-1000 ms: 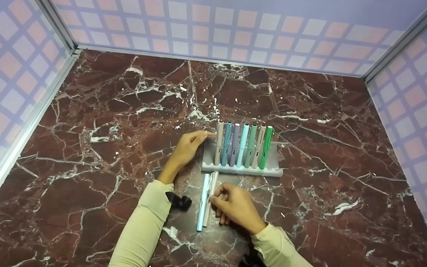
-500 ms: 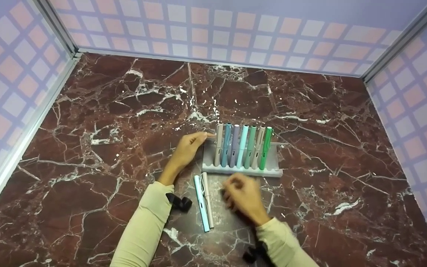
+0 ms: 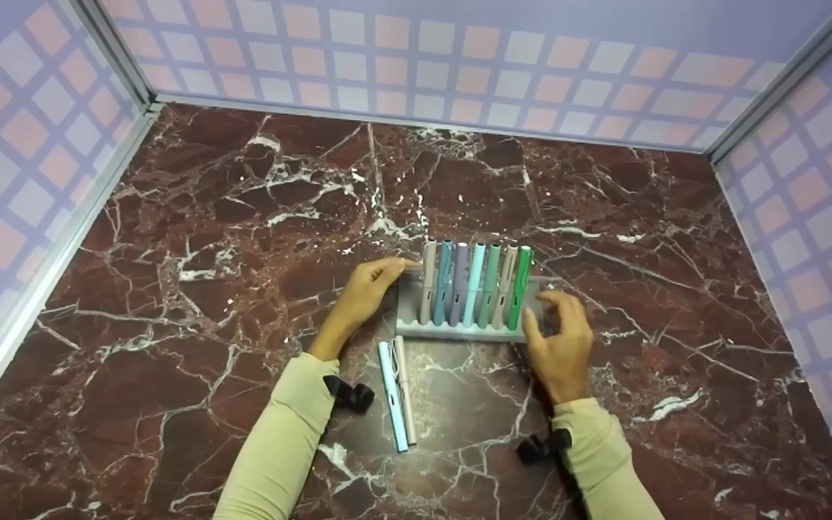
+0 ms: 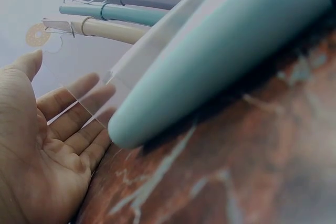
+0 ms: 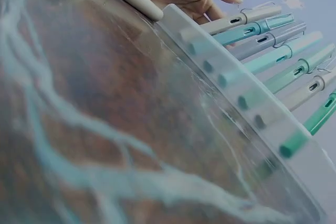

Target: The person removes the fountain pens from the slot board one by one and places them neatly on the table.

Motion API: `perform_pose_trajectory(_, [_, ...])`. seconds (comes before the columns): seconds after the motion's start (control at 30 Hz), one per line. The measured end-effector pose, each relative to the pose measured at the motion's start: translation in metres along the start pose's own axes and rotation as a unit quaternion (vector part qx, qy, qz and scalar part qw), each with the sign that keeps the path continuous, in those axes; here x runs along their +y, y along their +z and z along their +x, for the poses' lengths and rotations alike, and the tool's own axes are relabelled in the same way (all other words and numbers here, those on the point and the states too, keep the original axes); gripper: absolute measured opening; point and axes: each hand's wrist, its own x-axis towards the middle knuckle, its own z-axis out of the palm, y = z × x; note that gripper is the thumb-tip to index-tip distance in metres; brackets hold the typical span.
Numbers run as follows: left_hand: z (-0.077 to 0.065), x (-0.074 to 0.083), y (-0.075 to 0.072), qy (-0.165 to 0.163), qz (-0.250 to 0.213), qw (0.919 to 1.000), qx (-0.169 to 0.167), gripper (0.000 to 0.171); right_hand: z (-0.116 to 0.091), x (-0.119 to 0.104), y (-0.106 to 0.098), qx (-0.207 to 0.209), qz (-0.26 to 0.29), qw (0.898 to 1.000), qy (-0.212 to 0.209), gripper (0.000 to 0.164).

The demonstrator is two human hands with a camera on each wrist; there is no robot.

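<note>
A clear pen stand [image 3: 407,310] holds several capped pens leaning in a row: beige, blue, purple, light blue, green and, at the right end, bright green [image 3: 520,289]. My left hand [image 3: 367,290] is at the stand's left end; in the left wrist view its fingers [image 4: 79,111] lie extended behind the clear edge, thumb apart. My right hand [image 3: 562,339] is at the stand's right end, thumb and index finger spread around the corner. In front of the stand, a light blue pen [image 3: 393,397] and a beige pen [image 3: 404,390] lie side by side.
The stand and pens are on a dark red marbled tabletop [image 3: 279,238]. Checkered panels [image 3: 416,65] enclose the back and both sides. Black wrist straps [image 3: 349,395] sit on both sleeves.
My right hand let go of the beige pen and moved right and forward to the stand's right end. The two loose pens shifted slightly left and turned. The left hand stayed put.
</note>
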Motion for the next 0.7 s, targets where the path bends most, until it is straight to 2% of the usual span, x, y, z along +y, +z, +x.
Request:
perform_pose_trajectory(0.1, [0.0004, -0.0004, -0.0007, 0.002, -0.002, 1.0, 0.001, 0.031, -0.0003, -0.0023, 0.0029, -0.066, 0.028, 0.996, 0.055, 0.03])
perform_pose_trajectory(0.23, [0.0003, 0.0, -0.0001, -0.005, -0.009, 0.9999, 0.003, 0.032, -0.0028, -0.0061, 0.0038, -0.121, 0.035, 0.986, 0.109, 0.02])
perform_pose_trajectory(0.37, [-0.0006, 0.0023, 0.0002, -0.02, -0.009, 0.9997, 0.003, 0.032, -0.003, -0.0071, 0.003, -0.133, 0.024, 0.983, 0.123, 0.011])
perform_pose_trajectory(0.7, [0.0006, -0.0005, 0.0004, -0.012, 0.001, 0.9999, 0.003, 0.032, -0.0026, -0.0063, 0.0025, -0.139, 0.027, 0.982, 0.127, 0.011])
